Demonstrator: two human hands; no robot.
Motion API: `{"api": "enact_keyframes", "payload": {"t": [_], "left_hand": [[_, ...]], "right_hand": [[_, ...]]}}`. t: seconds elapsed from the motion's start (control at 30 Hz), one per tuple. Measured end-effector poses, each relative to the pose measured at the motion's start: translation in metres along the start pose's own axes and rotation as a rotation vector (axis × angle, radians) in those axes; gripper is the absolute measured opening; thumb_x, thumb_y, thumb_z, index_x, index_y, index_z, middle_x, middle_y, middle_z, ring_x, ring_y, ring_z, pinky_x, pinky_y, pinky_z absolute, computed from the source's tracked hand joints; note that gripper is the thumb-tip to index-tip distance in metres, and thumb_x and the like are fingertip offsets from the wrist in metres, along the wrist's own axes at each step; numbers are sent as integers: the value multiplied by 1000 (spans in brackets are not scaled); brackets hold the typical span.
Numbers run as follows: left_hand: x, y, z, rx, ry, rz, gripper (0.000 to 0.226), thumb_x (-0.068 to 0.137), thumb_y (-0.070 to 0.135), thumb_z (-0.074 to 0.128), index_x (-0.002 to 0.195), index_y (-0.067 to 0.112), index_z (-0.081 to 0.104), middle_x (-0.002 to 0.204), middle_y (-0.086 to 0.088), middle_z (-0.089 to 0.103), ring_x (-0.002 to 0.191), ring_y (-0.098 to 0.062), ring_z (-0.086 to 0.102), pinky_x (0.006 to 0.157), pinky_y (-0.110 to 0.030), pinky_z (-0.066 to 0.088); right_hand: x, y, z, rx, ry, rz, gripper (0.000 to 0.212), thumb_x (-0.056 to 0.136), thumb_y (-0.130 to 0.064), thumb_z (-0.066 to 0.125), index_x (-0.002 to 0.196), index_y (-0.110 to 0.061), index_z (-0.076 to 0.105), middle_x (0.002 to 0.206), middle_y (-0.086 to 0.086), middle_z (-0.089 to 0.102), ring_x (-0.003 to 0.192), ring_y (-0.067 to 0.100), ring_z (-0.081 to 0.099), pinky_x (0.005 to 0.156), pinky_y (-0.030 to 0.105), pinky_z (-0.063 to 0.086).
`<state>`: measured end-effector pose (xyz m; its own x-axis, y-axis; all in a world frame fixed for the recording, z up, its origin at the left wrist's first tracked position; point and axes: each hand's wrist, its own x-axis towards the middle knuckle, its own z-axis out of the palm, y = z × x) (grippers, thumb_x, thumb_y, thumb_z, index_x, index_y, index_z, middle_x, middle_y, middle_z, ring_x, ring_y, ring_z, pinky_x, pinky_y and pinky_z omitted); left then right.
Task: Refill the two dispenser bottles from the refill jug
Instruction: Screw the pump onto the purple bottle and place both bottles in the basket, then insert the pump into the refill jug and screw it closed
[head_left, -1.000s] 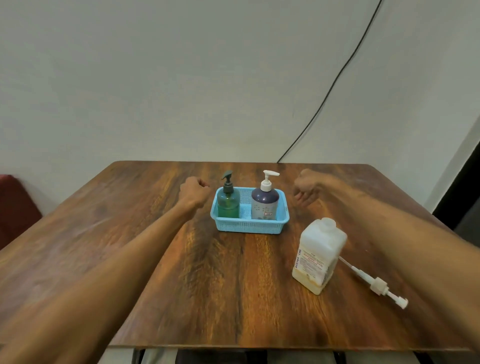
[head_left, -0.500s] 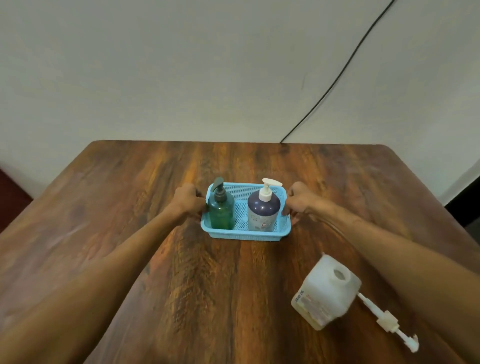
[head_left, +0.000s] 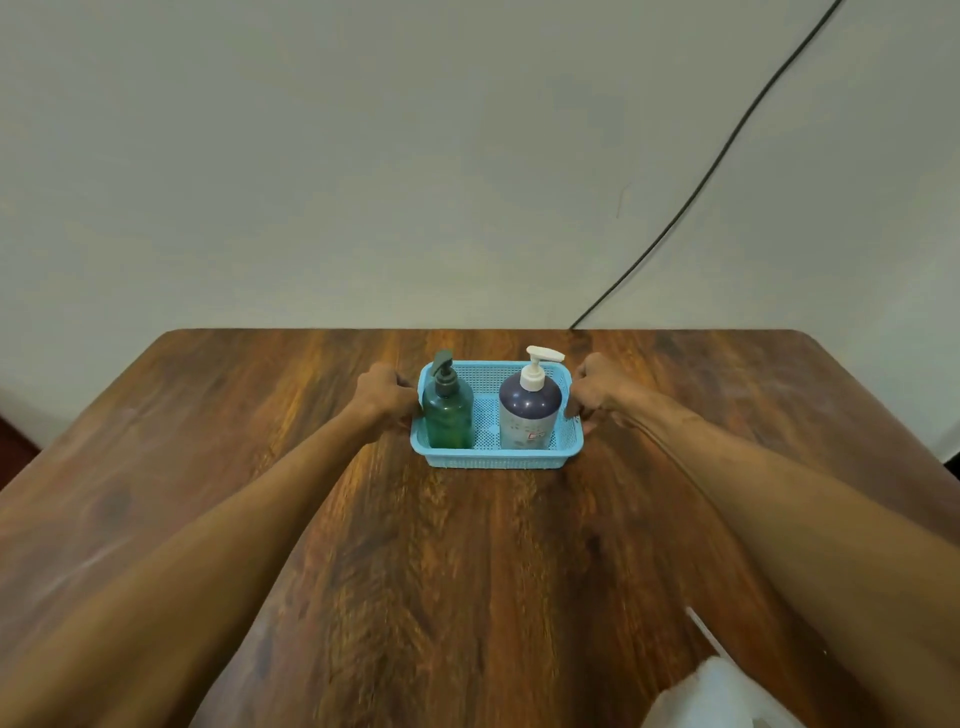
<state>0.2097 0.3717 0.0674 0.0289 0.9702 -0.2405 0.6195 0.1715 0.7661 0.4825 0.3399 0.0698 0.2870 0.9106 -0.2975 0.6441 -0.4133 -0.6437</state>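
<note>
A light blue plastic basket (head_left: 496, 457) stands on the wooden table (head_left: 467, 571) near its far edge. In it stand a green pump bottle (head_left: 448, 415) on the left and a dark blue pump bottle with a white pump (head_left: 530, 410) on the right. My left hand (head_left: 384, 394) grips the basket's left rim with curled fingers. At the basket's right rim, my right hand (head_left: 597, 392) grips it the same way. The white refill jug (head_left: 711, 699) shows blurred at the bottom right edge, partly cut off.
A thin white pump tube (head_left: 704, 631) lies next to the jug under my right forearm. A black cable (head_left: 717, 166) runs down the pale wall to the table's far edge. A dark red object sits at the far left edge.
Both hands have closed in on the basket's two ends and now hold its rims. The view has tilted, so the jug has slid to the bottom right corner.
</note>
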Motion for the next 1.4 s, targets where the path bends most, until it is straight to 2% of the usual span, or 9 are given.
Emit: {"api": "enact_keyframes", "payload": {"t": [0.2,0.33,0.47,0.6,0.77,1.0,1.17,1.33,1.4], "left_hand": [[27,7,0,-12,-10,-10,16,84,-8,64,96,-17,68,91,-27,72,66,-26,70,45,-27,56],[38,8,3,-20,15,5,16,85,-8,64,97,-18,67,95,-29,71,66,-26,68,47,-29,57],[46,9,6,-28,62,24,13,86,-7,65,94,-15,70,93,-27,71,66,-25,68,54,-33,60],[42,8,9,-33,102,45,10,88,-4,64,90,-8,72,92,-20,72,77,-27,72,64,-38,63],[18,0,4,6,136,97,14,89,-4,61,90,2,74,91,-13,73,76,-28,73,65,-46,63],[-51,7,-9,60,159,226,20,92,2,63,110,1,70,100,-7,66,87,-28,70,67,-38,63],[-131,5,-14,67,179,305,24,91,3,63,114,3,69,99,-9,69,82,-24,69,68,-37,62],[-244,-8,-14,36,179,376,27,92,10,65,119,6,69,100,-11,71,77,-19,67,68,-36,61],[-288,-12,-10,4,180,431,29,92,10,65,121,6,67,104,-12,71,76,-15,65,59,-28,58]], "right_hand": [[26,-9,-2,-25,17,38,24,84,5,73,106,7,63,98,21,72,75,28,74,60,39,63],[36,-11,-2,-44,36,21,18,82,1,77,92,2,62,98,20,73,76,27,74,67,40,63],[42,-15,-2,-95,91,-17,19,80,-5,79,86,-3,62,102,16,73,87,25,72,59,31,54],[42,-14,-3,-104,86,-16,25,83,-13,79,103,0,70,103,11,73,85,21,71,77,36,61],[13,-10,-11,-68,97,-43,18,94,-17,68,102,-1,65,88,11,72,64,21,72,58,31,59],[-59,-4,-15,-156,216,-228,22,92,-19,69,110,-8,65,99,7,69,73,17,68,61,32,61],[-140,4,-22,-103,314,-322,22,89,-22,70,108,-13,66,100,4,68,82,22,69,73,44,63],[-255,24,-30,-11,382,-442,28,89,-21,71,117,-14,68,110,5,70,95,19,66,83,36,58],[-300,36,-29,33,430,-499,32,90,-22,71,121,-14,67,110,3,69,97,17,63,82,28,51]]}}
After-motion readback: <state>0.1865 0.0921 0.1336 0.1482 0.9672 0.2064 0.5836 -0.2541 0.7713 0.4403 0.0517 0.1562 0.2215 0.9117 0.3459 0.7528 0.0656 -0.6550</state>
